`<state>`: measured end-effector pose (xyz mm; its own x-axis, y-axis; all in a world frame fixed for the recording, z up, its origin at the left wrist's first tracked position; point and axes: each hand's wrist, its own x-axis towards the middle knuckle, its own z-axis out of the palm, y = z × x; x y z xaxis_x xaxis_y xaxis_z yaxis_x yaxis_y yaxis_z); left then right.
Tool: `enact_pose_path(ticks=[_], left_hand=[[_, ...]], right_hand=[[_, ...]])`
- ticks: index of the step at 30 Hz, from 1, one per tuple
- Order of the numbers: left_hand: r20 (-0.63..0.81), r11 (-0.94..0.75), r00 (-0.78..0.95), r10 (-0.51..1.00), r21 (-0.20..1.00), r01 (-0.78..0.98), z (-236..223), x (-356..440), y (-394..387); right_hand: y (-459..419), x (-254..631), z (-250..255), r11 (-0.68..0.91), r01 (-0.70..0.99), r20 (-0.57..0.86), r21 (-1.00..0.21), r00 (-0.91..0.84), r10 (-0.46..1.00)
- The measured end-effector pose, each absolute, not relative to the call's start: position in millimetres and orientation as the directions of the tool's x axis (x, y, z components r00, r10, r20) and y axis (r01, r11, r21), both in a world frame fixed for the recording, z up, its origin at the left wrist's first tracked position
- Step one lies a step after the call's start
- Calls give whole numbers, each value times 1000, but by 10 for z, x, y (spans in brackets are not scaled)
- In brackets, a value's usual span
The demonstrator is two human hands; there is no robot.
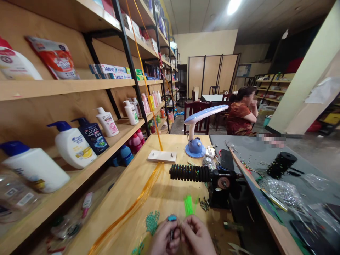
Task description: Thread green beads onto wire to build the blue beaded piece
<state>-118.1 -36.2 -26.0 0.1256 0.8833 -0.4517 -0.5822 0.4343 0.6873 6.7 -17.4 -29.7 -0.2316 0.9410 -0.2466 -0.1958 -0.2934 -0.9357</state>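
At the bottom centre of the head view, my left hand [162, 238] is closed round a small blue-topped piece [172, 218] with a dark metal-looking part below it. My right hand [198, 234] is beside it, thumb and fingertips pinched together close to that piece. Whatever lies in the right pinch is too small to make out. Just beyond the right fingers is a bundle of bright green strands [188, 204]. A heap of teal bits [152, 222] lies to the left of my hands. Several small dark metal pieces [204, 203] are scattered to the right of the green strands.
Long orange strands [132, 205] run under a white plate [161, 156] and upward. A black ridged roller [190, 173] on a clamp stands ahead, with a blue desk lamp [196, 147] behind. Shelves [79, 88] of bottles line the left. A person [240, 113] sits beyond the grey table [292, 177].
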Motion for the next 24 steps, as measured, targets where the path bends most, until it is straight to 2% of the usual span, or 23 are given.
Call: enact_pose_path(ticks=[6, 11, 16, 18, 24], left_hand=[[-411, 520, 324, 852, 603, -605, -215, -1186, -384], [-427, 540, 336, 840, 592, -598, -199, -1184, -404], [-439, 540, 321, 839, 608, -581, -210, -1170, -399], [-439, 521, 289, 851, 637, -568, -222, -1160, -389], [-457, 398, 32, 889, 734, -550, -227, -1096, -366]], right_hand=[[-96, 129, -46, -202, -160, -168, -966, -202, 965], [-77, 122, -26, -232, -221, -176, -947, -244, 954], [-70, 93, -70, -251, -215, -194, -944, -252, 948], [-77, 74, -86, -251, -220, -195, -943, -245, 950], [-125, 67, -63, -235, -269, -173, -934, -236, 956]])
